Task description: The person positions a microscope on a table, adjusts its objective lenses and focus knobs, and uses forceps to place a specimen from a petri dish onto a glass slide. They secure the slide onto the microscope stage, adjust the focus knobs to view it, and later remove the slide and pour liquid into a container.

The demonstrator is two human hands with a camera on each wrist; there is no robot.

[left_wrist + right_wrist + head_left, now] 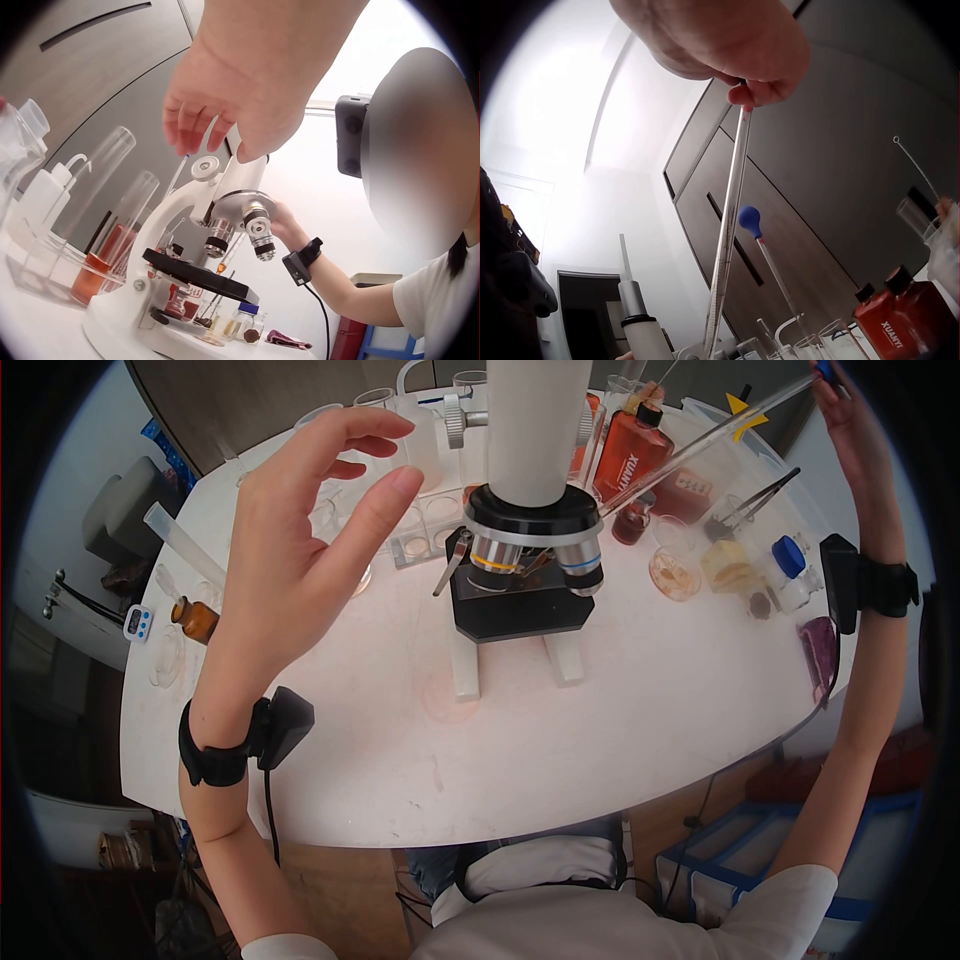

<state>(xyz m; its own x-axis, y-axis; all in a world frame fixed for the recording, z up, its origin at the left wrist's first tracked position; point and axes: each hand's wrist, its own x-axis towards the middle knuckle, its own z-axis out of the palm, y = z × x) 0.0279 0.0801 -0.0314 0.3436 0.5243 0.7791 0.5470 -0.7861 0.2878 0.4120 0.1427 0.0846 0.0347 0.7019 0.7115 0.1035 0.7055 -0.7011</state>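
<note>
My right hand [858,445] is raised at the far right and pinches the top of a long glass graduated pipette [720,435]. A bit of blue shows at its fingertips. The pipette slants down toward the microscope's objectives in the head view; its lower end is hidden in the right wrist view. My left hand [290,540] hovers in the air left of the white microscope [528,440], fingers loosely bent with nothing between them. In the left wrist view it overlaps the focus knob [205,168]. Below the objectives [495,555] lies the black stage [520,615].
Red bottles [635,455], a petri dish [675,575] and a blue-capped jar [790,560] stand to the right. Glass tubes and a white wash bottle [45,191] are behind. An amber bottle [197,620] and a timer [138,623] sit left. Another pipette's blue bulb [750,220] stands farther back.
</note>
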